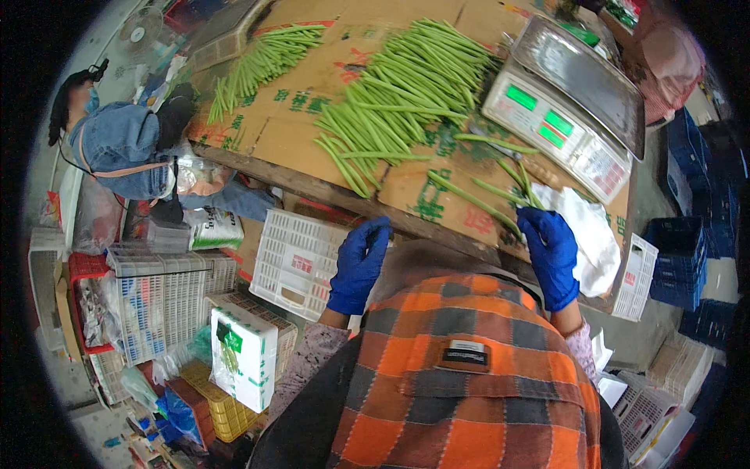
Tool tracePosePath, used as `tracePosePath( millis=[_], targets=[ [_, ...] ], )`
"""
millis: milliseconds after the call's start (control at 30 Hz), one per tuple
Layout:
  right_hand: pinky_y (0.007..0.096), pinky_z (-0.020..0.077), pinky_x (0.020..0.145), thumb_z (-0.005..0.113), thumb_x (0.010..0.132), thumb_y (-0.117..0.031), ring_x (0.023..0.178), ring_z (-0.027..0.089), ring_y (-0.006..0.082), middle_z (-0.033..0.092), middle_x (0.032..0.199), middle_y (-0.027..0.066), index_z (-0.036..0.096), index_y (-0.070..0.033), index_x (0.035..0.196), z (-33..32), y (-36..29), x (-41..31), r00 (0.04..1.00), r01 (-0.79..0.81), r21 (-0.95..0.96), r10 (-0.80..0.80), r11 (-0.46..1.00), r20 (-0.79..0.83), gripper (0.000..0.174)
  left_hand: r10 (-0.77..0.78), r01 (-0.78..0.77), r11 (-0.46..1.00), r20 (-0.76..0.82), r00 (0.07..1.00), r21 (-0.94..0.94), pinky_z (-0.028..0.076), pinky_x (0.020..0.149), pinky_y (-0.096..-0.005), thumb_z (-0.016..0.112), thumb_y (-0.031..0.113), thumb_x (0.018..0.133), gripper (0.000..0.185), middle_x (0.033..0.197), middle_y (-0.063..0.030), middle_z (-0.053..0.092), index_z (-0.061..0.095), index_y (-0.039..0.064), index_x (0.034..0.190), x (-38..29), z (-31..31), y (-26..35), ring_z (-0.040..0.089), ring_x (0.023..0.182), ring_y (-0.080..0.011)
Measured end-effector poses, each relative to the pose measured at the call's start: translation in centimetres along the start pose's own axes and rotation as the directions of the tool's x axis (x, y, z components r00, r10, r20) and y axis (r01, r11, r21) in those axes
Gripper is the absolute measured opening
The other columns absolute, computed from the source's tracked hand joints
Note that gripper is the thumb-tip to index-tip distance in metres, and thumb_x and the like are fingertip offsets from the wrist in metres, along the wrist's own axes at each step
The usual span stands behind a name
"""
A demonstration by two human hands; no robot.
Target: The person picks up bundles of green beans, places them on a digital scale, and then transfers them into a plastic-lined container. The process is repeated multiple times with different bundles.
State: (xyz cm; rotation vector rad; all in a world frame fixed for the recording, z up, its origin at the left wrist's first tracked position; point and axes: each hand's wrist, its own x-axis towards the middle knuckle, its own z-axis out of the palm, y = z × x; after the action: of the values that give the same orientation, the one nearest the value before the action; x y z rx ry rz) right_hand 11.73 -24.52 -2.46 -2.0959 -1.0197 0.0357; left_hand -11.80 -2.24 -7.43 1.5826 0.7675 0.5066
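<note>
My left hand (360,261), in a blue glove, is at the near edge of the cardboard-covered table (281,132) with its fingers curled and nothing visible in them. My right hand (549,252), gloved in the same blue, has its fingers closed around the ends of a few loose green beans (521,182), which fan out over the cardboard. A crumpled white cloth (592,240) lies just right of that hand. Beyond my hands spreads a large pile of long green beans (404,88). A digital scale (556,123) with lit green displays and a metal pan stands to the right.
A smaller bean bunch (263,64) lies at the table's far left, near a masked person (123,146). White plastic crates (299,264) and a white foam box (243,357) are on my left. Blue crates (677,261) stand on the right, below the table.
</note>
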Motion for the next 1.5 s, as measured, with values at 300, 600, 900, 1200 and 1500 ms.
tracePosePath(
  millis=[300,600,900,1200,1500],
  targets=[
    [0.0399,0.0488,0.067,0.067,0.084,-0.017,0.079,0.062,0.0300,0.066,0.085,0.0116,0.069,-0.011,0.104,5.8,-5.8,5.9,0.986,0.110,-0.008,-0.109,0.994,0.124,0.020,0.019,-0.022,0.998,-0.051,0.999,-0.067,0.049,0.081,-0.0248,0.063,0.009,0.091,0.022,0.102,-0.0032,0.066,0.063,0.002,0.113,7.6,-6.7,0.2,0.060,0.092,-0.0091],
    [0.0429,0.0462,0.058,0.066,0.077,-0.021,0.075,0.057,0.0312,0.056,0.079,0.0101,0.060,-0.011,0.085,17.5,-9.2,14.2,0.848,0.497,-0.442,-0.311,0.746,0.429,0.015,-0.087,0.087,0.967,0.011,0.996,-0.241,0.049,0.085,-0.0259,0.057,0.006,0.094,0.022,0.106,-0.0067,0.065,0.061,0.001,0.115,10.6,-8.6,1.2,0.062,0.098,-0.0132],
    [0.0425,0.0450,0.064,0.066,0.080,-0.022,0.077,0.055,0.0305,0.055,0.081,0.0098,0.063,-0.012,0.092,15.0,-6.5,18.7,0.922,0.386,-0.511,-0.334,0.768,0.194,0.015,-0.121,0.118,0.953,0.007,0.993,-0.280,0.050,0.082,-0.0265,0.057,0.006,0.093,0.023,0.108,-0.0068,0.064,0.059,0.000,0.116,12.8,-10.0,0.4,0.061,0.093,-0.0122],
    [0.0435,0.0451,0.064,0.072,0.076,-0.024,0.078,0.055,0.0330,0.056,0.084,0.0111,0.061,-0.011,0.089,14.9,-4.9,21.1,0.943,0.329,-0.457,-0.264,0.827,0.201,0.021,-0.192,0.211,0.895,0.086,0.978,-0.393,0.051,0.080,-0.0265,0.058,0.007,0.093,0.028,0.100,-0.0057,0.060,0.053,0.004,0.121,15.5,-9.9,0.3,0.060,0.089,-0.0131],
    [0.0446,0.0482,0.070,0.070,0.080,-0.021,0.079,0.059,0.0367,0.062,0.087,0.0158,0.062,-0.006,0.093,17.4,-7.5,21.9,0.979,0.197,-0.384,-0.162,0.902,0.122,0.021,-0.318,0.324,0.856,0.084,0.944,-0.404,0.053,0.082,-0.0289,0.058,0.010,0.095,0.022,0.102,-0.0060,0.060,0.052,0.004,0.115,17.1,-7.6,0.8,0.062,0.089,-0.0150]
  ],
)
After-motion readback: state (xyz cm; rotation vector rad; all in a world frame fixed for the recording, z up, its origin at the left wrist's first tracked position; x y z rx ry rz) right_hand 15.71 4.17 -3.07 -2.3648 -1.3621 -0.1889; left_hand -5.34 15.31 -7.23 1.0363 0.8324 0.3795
